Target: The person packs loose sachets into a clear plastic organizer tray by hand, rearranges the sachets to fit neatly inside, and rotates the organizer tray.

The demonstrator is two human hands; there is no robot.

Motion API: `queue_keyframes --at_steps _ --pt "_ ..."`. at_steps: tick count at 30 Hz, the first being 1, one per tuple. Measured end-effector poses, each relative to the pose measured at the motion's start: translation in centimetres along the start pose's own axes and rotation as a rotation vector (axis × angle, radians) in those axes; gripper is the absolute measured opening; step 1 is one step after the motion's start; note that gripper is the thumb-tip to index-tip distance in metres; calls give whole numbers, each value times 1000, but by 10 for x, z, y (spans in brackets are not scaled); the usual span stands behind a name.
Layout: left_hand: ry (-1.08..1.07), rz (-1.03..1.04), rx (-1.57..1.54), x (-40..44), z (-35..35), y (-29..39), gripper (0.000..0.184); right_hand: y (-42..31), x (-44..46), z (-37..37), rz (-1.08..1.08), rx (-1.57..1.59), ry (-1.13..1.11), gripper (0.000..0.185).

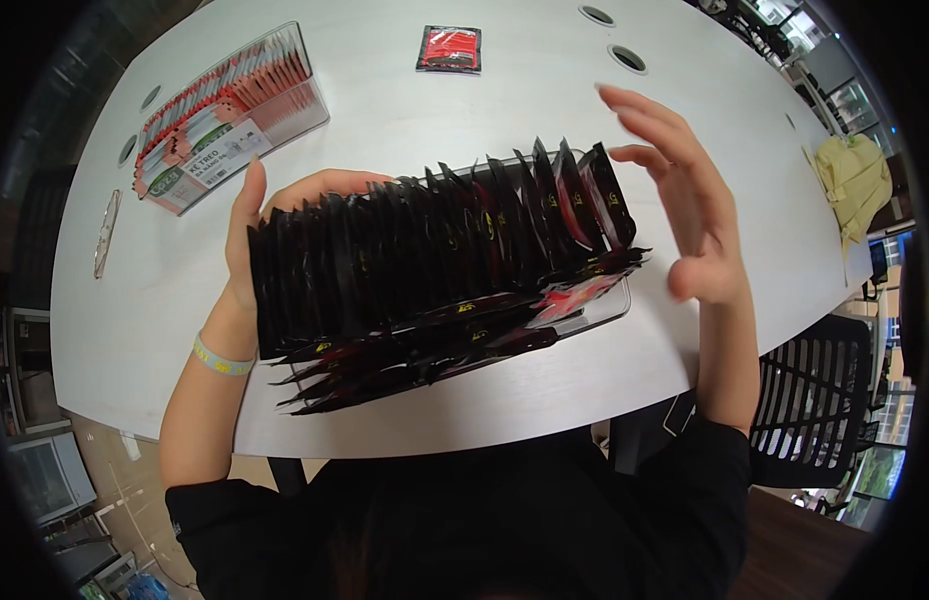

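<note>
A long row of black packets point(385, 260) stands upright, packed side by side in a clear tray point(610, 308). More black packets point(425, 350) lie slanted along the near side of the row, one showing a red and clear face. My left hand point(253, 225) is against the left end of the row, thumb up, with its fingers reaching behind the packets and partly hidden. Off the row's right end, my right hand point(685, 200) is raised with its fingers spread and curved, holding nothing.
At the back left, a clear box point(320, 108) holds many red and white packets. One red and black packet point(451, 50) lies at the back middle. A thin clear item point(108, 233) is at the left. A yellow bag point(853, 180) and a black chair point(810, 400) are at the right.
</note>
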State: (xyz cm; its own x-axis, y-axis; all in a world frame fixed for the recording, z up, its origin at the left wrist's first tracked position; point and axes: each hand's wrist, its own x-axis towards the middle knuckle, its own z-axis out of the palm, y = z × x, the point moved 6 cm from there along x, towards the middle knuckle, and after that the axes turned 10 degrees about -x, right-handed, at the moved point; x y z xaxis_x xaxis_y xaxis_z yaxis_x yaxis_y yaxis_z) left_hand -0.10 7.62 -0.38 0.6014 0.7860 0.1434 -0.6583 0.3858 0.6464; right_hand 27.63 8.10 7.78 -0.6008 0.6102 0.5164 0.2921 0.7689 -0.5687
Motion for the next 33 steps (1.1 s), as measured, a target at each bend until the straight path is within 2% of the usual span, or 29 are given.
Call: queue_keyframes --at_steps 2,3,5,7,9,10,12,15,19,22,23,25,26,27,29,32,33 --pt "1 13 29 0 -1 1 95 17 -2 20 126 188 88 100" --pt "1 18 51 0 0 1 97 22 -6 33 137 116 -50 102" --pt "22 20 80 0 0 3 98 14 -6 64 187 398 68 106" --pt "49 17 100 -1 -1 2 99 8 -3 70 187 399 40 109" --pt "93 22 152 -1 -5 6 100 7 -2 72 232 400 128 119" --pt "94 29 155 -1 -5 7 100 4 -1 72 226 401 124 119" --pt "118 20 172 -1 -7 8 100 4 0 72 340 421 97 136" --pt "115 21 245 -1 -8 9 99 0 2 72 380 385 42 142" --pt "100 44 182 -2 -9 12 97 -5 -7 76 360 307 57 143" --pt "150 62 194 -2 -14 16 96 -6 -17 81 105 313 94 144" --pt "141 67 190 -2 -12 17 96 -4 -16 78 86 355 126 141" --pt "143 76 190 -3 -17 20 96 9 1 67 267 451 60 137" --pt "78 73 156 -1 -20 20 94 22 14 62 201 457 2 122" --pt "12 69 123 -1 -20 19 93 36 29 56 182 269 -7 102" --pt "37 61 138 -2 -21 18 89 52 59 50 117 -185 -22 58" --pt "99 21 204 -4 -14 23 82 90 89 71 74 -593 9 60" --pt "145 -7 255 -6 -12 27 79 105 96 77 67 -589 17 60"
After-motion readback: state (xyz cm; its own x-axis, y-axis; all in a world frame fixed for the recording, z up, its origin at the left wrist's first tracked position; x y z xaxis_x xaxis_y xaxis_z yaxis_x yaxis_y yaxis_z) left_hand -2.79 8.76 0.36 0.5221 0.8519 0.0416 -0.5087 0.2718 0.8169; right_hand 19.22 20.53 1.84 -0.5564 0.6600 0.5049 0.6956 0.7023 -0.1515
